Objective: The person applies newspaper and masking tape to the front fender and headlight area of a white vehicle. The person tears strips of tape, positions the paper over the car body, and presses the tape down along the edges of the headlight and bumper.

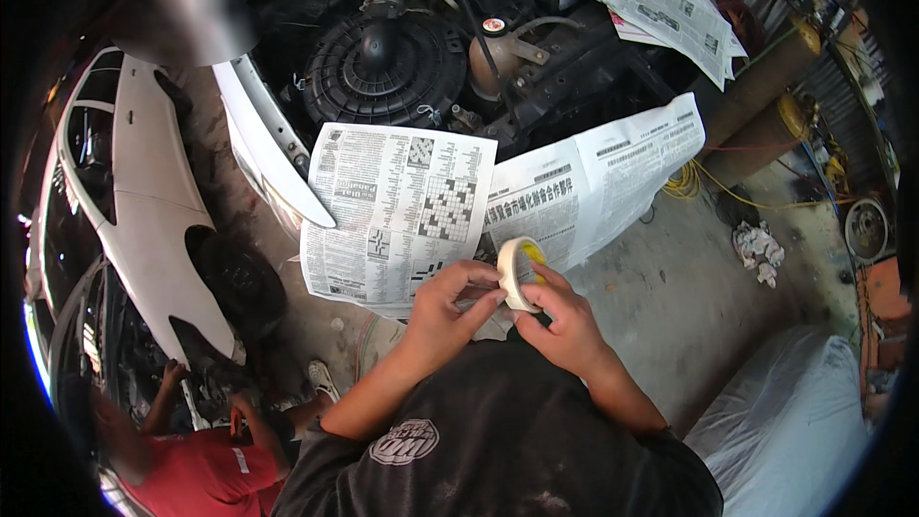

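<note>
A roll of cream masking tape (pixel 509 278) with a yellow inner core is held up in front of my chest. My right hand (pixel 563 314) grips it from the right, with fingers curled around its rim. The thumb and forefinger of my left hand (pixel 454 303) are pinched together against the tape's left side; whether a loose tape end lies between them is too small to make out. Just beyond my hands, newspaper sheets (pixel 383 193) hang over the front of a car, one with crossword grids. Another long newspaper sheet (pixel 627 168) stretches to the right.
Ahead lies the open engine bay with a round black air filter housing (pixel 383 67) and a coolant tank (pixel 493 67). More newspaper (pixel 675 14) rests at the far right. A co-worker in red (pixel 206 460) crouches left by a white car (pixel 158 191). Plastic-covered bulk (pixel 785 421) stands right.
</note>
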Demonstrator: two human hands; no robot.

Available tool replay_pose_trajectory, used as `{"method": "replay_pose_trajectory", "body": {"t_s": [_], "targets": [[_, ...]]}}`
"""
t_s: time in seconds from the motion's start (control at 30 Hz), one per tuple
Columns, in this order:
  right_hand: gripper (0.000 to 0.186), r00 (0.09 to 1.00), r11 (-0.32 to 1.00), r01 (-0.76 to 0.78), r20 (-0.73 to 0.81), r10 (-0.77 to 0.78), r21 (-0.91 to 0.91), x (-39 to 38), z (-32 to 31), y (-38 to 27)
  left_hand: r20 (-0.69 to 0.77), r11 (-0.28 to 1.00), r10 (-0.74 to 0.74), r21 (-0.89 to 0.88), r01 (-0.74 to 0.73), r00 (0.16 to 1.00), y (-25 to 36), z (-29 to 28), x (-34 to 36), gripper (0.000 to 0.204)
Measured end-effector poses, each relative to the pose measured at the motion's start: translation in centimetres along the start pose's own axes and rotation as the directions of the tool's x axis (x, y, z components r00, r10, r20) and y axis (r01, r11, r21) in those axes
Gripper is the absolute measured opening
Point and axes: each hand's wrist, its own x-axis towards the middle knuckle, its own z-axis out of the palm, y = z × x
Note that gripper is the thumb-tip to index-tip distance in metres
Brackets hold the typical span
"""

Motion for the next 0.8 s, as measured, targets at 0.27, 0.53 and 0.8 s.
{"method": "replay_pose_trajectory", "body": {"t_s": [0.27,0.53,0.8], "targets": [[0.032,0.995,0.999,0.043,0.087,-0.044,0.017,1.7,-4.6,3.4,-0.069,0.914,0.162,0.386,-0.123,0.984,1.0,4.9,2.2,0.022],[0.019,0.951,0.975,0.125,0.257,-0.170,0.182,4.1,-7.4,5.7,-0.298,0.952,0.041,0.302,0.053,0.954,0.3,8.5,2.1,0.015],[0.028,0.923,0.945,0.312,0.205,-0.326,0.099,5.2,-8.1,6.6,-0.395,0.942,0.026,0.317,0.109,0.918,1.3,9.9,2.7,0.012]]}}
